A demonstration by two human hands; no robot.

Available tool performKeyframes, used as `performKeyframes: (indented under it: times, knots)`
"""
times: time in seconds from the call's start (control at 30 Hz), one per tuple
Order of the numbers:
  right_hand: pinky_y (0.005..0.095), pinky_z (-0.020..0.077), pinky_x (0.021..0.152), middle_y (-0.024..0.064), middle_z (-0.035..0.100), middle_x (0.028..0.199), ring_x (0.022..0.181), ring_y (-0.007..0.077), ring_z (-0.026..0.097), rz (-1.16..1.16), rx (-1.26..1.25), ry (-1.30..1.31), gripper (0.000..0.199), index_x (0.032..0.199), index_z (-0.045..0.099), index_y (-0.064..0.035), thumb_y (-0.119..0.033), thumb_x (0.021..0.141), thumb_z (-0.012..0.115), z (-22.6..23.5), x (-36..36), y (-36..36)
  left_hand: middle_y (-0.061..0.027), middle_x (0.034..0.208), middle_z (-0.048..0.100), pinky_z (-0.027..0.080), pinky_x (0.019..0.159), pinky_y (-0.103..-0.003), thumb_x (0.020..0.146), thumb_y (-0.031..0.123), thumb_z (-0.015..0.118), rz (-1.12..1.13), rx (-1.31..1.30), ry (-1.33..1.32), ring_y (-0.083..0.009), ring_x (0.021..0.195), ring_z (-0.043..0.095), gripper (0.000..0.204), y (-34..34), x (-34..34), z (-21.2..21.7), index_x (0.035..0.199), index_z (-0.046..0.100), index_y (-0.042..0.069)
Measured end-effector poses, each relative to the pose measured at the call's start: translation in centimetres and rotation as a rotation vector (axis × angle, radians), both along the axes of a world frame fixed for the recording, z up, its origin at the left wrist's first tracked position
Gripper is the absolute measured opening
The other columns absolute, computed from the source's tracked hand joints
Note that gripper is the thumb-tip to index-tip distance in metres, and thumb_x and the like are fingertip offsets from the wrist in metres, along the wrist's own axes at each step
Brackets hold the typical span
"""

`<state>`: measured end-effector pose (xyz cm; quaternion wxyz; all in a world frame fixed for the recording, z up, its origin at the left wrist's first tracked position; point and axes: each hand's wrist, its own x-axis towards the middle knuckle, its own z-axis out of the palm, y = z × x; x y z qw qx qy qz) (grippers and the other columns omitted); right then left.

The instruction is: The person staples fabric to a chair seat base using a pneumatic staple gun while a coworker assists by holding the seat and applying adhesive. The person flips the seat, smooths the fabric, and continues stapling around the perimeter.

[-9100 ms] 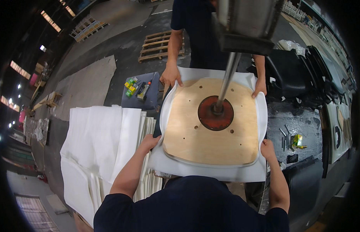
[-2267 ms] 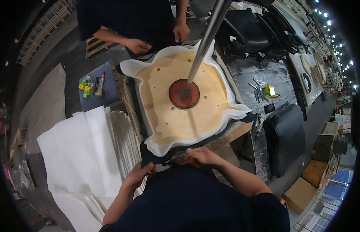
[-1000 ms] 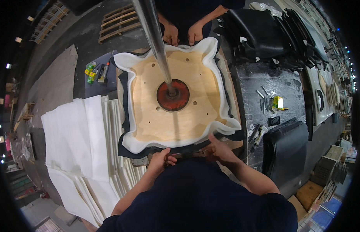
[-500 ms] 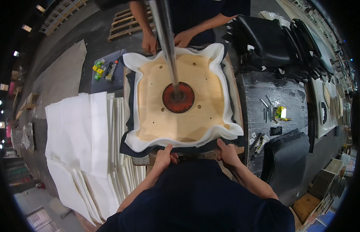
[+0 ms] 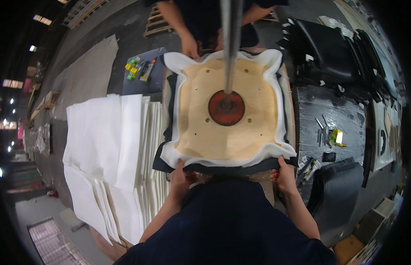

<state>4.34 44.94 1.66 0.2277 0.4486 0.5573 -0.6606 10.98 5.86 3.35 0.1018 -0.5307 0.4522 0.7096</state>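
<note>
A square plywood panel (image 5: pixel 201 137) with small holes lies on white padding (image 5: pixel 285 110), whose edges curl up around it. Beneath the padding a black cover sheet (image 5: pixel 223 169) sticks out along the near side. A metal rod (image 5: pixel 231 48) stands on the panel's middle, ending in a red disc (image 5: pixel 226 115). Toward the near left corner, my left hand (image 5: pixel 180 179) pinches the cover's edge, thumb on top. At the near right corner my right hand (image 5: pixel 283 176) grips the same edge; the fingers below are partly hidden.
Across the panel, a co-worker's hand (image 5: pixel 190 46) is at the far edge. White padding sheets (image 5: pixel 104 137) are stacked on the left. On the right are black covers (image 5: pixel 329 57), a dark table (image 5: pixel 342 106) with metal strips, and a folded black piece (image 5: pixel 335 181).
My hands have moved apart along the near edge, toward its two corners. The view has shifted, so the panel and rod appear farther right.
</note>
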Motion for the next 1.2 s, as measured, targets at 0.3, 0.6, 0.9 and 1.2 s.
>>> performKeyframes:
  times: [0.3,0.6,0.9,1.2]
  knots:
    - [0.0325,0.0326,0.04,-0.0026,0.048,0.057,0.039,0.0107,0.04,-0.074,0.021,0.226,0.046,0.074,0.058,-0.0111,-0.038,0.107,0.074,0.6,1.6,-0.7,-0.0062,0.061,0.052,0.059,0.065,-0.043,0.114,0.046,0.058,0.041,-0.185,0.186,-0.0223,0.056,0.059,0.055,-2.0,-0.3,-2.2,0.086,0.063,0.0]
    - [0.0292,0.0431,0.049,0.0001,0.055,0.062,0.049,0.0124,0.05,-0.197,0.095,0.396,0.048,0.081,0.064,-0.0075,-0.043,0.114,0.062,3.0,4.5,6.0,-0.0198,0.101,0.079,0.059,0.095,-0.041,0.113,0.041,0.061,-0.962,-0.063,0.38,-0.029,0.1,0.077,0.048,-2.4,-3.0,6.6,0.114,0.075,-0.004]
    - [0.0304,0.0487,0.052,-0.0007,0.062,0.077,0.059,0.0121,0.059,-0.518,0.259,0.043,0.012,0.109,0.069,-0.0073,-0.018,0.104,0.073,-6.4,14.8,15.7,-0.0354,0.161,0.044,0.04,0.119,-0.058,0.083,0.041,0.093,-1.876,-0.869,1.011,-0.0543,0.143,0.048,0.075,12.7,-8.7,2.9,0.144,0.066,0.009]
    - [0.0444,0.0591,0.099,0.021,0.08,0.12,0.112,0.0356,0.077,-0.069,0.892,-0.244,0.046,0.129,0.077,-0.0055,-0.026,0.087,0.078,-22.3,10.8,35.1,-0.0284,0.126,0.058,0.045,0.098,-0.059,0.086,0.011,0.082,-1.725,-1.172,0.575,-0.0506,0.115,0.057,0.035,18.3,-6.7,1.1,0.113,0.062,0.002]
